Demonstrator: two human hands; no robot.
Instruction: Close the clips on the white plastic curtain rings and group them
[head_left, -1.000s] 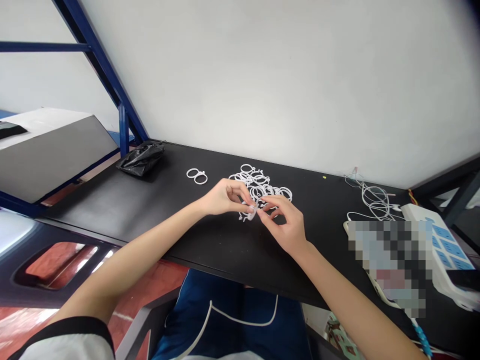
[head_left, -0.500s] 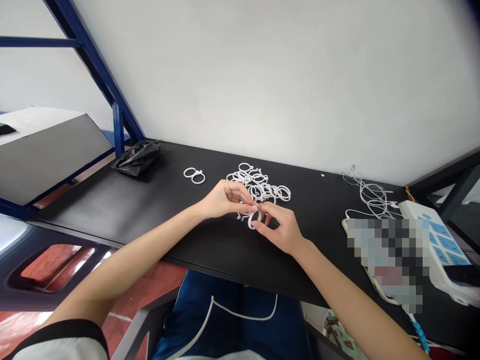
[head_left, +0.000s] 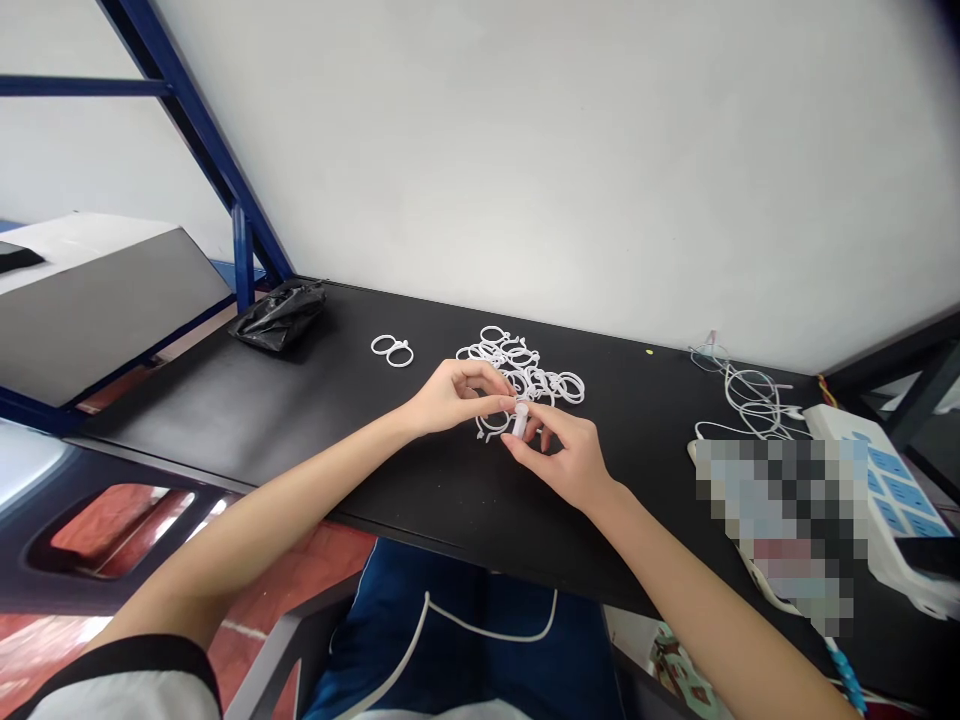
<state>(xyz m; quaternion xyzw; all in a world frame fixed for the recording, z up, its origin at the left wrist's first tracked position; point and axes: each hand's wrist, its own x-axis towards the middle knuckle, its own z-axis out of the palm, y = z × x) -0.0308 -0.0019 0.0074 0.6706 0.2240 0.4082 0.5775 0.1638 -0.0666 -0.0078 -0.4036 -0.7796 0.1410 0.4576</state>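
Note:
Both hands meet over the black table, in front of a pile of white plastic curtain rings [head_left: 491, 352]. One white curtain ring [head_left: 520, 422] is between my fingers, seen nearly edge-on. My left hand [head_left: 457, 395] pinches it at its top with thumb and forefinger. My right hand [head_left: 562, 445] grips the same ring from the right, its thumb low on it and the other fingers curled behind. Its small eyelet is too covered by the fingertips to make out. Two more white rings [head_left: 400, 354] lie joined or overlapping, left of the pile.
A crumpled black plastic bag [head_left: 281, 315] lies at the table's [head_left: 420, 490] back left corner. To the right are a coiled white cable [head_left: 750, 400], a blurred-out phone-like object [head_left: 780, 530] and a white power strip [head_left: 892, 490]. A pale wall stands behind.
The held ring has turned from showing its round opening to nearly edge-on. My right fingers have shifted slightly on it; the pile and the two rings apart stay as they were.

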